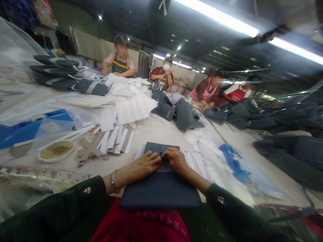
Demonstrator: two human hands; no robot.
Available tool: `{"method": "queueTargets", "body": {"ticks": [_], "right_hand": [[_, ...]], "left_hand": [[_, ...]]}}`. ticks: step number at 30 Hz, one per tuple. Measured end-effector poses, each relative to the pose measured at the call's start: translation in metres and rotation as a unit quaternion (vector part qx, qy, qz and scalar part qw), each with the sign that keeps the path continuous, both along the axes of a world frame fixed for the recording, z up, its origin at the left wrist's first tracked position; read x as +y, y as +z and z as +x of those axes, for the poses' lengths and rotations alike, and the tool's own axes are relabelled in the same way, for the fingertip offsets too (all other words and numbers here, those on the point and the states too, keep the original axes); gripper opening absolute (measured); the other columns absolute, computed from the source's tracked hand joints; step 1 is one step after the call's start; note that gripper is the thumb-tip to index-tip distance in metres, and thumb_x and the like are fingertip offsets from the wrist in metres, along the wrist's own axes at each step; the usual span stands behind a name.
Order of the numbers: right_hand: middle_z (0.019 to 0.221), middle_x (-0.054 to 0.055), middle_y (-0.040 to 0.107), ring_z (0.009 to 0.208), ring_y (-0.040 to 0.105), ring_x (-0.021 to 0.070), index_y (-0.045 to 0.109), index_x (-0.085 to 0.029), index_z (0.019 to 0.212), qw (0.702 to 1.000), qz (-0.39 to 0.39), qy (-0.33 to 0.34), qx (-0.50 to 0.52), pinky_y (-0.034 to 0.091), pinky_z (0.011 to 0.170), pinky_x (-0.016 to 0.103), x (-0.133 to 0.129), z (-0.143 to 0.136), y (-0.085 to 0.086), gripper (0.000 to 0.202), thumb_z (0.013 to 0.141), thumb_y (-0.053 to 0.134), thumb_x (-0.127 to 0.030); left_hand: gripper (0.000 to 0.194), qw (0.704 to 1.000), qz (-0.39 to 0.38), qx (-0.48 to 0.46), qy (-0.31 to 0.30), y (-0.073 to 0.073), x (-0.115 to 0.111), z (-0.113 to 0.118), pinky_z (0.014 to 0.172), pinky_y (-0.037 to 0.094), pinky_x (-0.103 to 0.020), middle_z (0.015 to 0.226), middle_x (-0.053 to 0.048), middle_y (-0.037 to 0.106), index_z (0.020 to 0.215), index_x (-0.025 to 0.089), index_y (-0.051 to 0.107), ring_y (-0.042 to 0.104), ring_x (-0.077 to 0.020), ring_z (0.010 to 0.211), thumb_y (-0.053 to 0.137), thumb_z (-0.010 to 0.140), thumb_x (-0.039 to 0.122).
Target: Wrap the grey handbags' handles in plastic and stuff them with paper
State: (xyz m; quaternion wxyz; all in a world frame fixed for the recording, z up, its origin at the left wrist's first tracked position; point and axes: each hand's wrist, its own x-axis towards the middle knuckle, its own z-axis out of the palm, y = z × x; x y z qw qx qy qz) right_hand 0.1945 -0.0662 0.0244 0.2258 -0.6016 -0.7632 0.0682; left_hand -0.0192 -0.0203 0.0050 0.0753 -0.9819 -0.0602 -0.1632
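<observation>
Both hands busy at the buckle (161, 154), lower centre!

And here we are at the bottom middle of the frame, where a dark navy case (161, 193) lies at the table's near edge, its broad face towards us and its narrower part stretching away. The left hand (145, 164) lies across it from the left, fingers side by side and gently bent, tips right up by the metal. The right hand (177, 162) comes in opposite, fingers curled in close together at that same little fitting on the strap (164, 147). Is either one pinching? The fingers themselves hide it, so I can't say what they grip.

Left of the hands, a fan of white and grey strips (116, 140), and beyond it, near the left side, a round white bowl (57, 151) with something tan inside. White sheets (136, 106) spread across the centre, dark bags (185, 114) just to their right. A blue tool-like object (233, 161) sits at lower right. And up top, four co-workers (121, 67) line the far side, one in a green apron, one in pink, one in red, one wearing a mask.
</observation>
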Motion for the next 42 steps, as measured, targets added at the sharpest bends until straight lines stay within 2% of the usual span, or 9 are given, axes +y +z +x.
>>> {"method": "queueTargets", "body": {"ticks": [5, 9, 14, 21, 27, 31, 37, 40, 42], "right_hand": [[0.083, 0.004, 0.065, 0.084, 0.058, 0.0181, 0.075, -0.021, 0.09, 0.999, 0.003, 0.028, -0.024, 0.045, 0.075, 0.027, -0.001, 0.004, -0.001, 0.028, 0.085, 0.052, -0.004], [0.083, 0.004, 0.065, 0.086, 0.057, 0.0184, 0.075, -0.021, 0.09, 0.997, 0.012, 0.061, -0.046, 0.045, 0.077, 0.027, -0.003, 0.007, -0.001, 0.029, 0.085, 0.052, -0.004], [0.078, 0.003, 0.064, 0.08, 0.054, 0.0185, 0.074, -0.021, 0.087, 0.992, 0.028, 0.098, -0.073, 0.043, 0.072, 0.027, -0.007, 0.008, -0.001, 0.032, 0.085, 0.05, -0.001], [0.075, 0.003, 0.059, 0.078, 0.05, 0.0185, 0.072, -0.02, 0.086, 0.984, 0.046, 0.142, -0.099, 0.04, 0.074, 0.028, -0.012, 0.005, -0.001, 0.033, 0.083, 0.048, 0.002], [0.075, 0.004, 0.06, 0.075, 0.047, 0.0193, 0.069, -0.018, 0.084, 0.973, 0.057, 0.175, -0.142, 0.038, 0.071, 0.029, -0.011, 0.006, -0.002, 0.028, 0.086, 0.048, -0.001], [0.081, 0.006, 0.062, 0.078, 0.049, 0.02, 0.068, -0.018, 0.083, 0.964, 0.043, 0.198, -0.173, 0.038, 0.073, 0.03, -0.012, 0.006, -0.005, 0.024, 0.091, 0.048, -0.007], [0.085, 0.009, 0.065, 0.079, 0.051, 0.021, 0.067, -0.015, 0.086, 0.95, 0.028, 0.224, -0.216, 0.041, 0.073, 0.031, -0.013, 0.004, -0.006, 0.022, 0.094, 0.047, -0.013], [0.087, 0.009, 0.066, 0.08, 0.053, 0.0214, 0.067, -0.014, 0.089, 0.953, 0.035, 0.218, -0.207, 0.044, 0.075, 0.033, -0.013, 0.005, -0.002, 0.02, 0.091, 0.048, -0.009], [0.087, 0.008, 0.066, 0.082, 0.055, 0.0206, 0.069, -0.016, 0.089, 0.967, 0.029, 0.2, -0.154, 0.046, 0.077, 0.032, -0.013, 0.008, 0.001, 0.02, 0.089, 0.05, -0.008]], "left_hand": [[0.042, 1.0, -0.009, -0.002, 0.017, 0.003, 0.001, -0.003, 0.084, 0.034, -0.042, 0.107, -0.01, 0.055, 0.135, 0.023, 0.048, 0.045, -0.0271, 0.097, 0.044, 0.094, 0.012], [0.044, 1.0, -0.025, -0.007, 0.018, 0.004, 0.001, -0.005, 0.09, 0.033, -0.043, 0.111, -0.01, 0.054, 0.134, 0.027, 0.049, 0.043, -0.0273, 0.101, 0.043, 0.094, 0.012], [0.033, 1.0, -0.022, 0.008, 0.02, 0.004, 0.0, -0.005, 0.094, 0.032, -0.045, 0.118, -0.012, 0.054, 0.123, 0.022, 0.057, 0.043, -0.0291, 0.107, 0.044, 0.093, 0.013], [0.03, 0.999, -0.047, 0.001, 0.021, 0.001, -0.001, -0.004, 0.098, 0.033, -0.047, 0.12, -0.01, 0.057, 0.116, 0.023, 0.059, 0.045, -0.0275, 0.112, 0.046, 0.093, 0.01], [0.028, 0.997, -0.074, 0.011, -0.036, -0.003, 0.004, -0.004, 0.104, 0.033, -0.044, 0.131, -0.011, 0.057, 0.119, 0.021, 0.058, 0.043, -0.0252, 0.128, 0.043, 0.097, 0.013], [0.028, 0.995, -0.082, 0.014, -0.045, -0.005, 0.005, -0.002, 0.105, 0.034, -0.042, 0.128, -0.01, 0.061, 0.119, 0.02, 0.059, 0.048, -0.0231, 0.126, 0.038, 0.101, 0.017], [0.024, 0.993, -0.106, 0.001, -0.054, -0.007, 0.008, 0.001, 0.104, 0.037, -0.043, 0.123, -0.01, 0.064, 0.113, 0.019, 0.062, 0.052, -0.0245, 0.122, 0.043, 0.098, 0.015], [0.027, 0.992, -0.117, -0.005, -0.056, -0.007, 0.009, -0.001, 0.104, 0.038, -0.045, 0.126, -0.01, 0.063, 0.116, 0.02, 0.061, 0.05, -0.0251, 0.123, 0.045, 0.096, 0.011], [0.031, 0.989, -0.141, -0.013, -0.046, -0.006, 0.008, -0.004, 0.106, 0.038, -0.044, 0.13, -0.01, 0.061, 0.118, 0.02, 0.059, 0.05, -0.0241, 0.124, 0.044, 0.094, 0.007]]}}
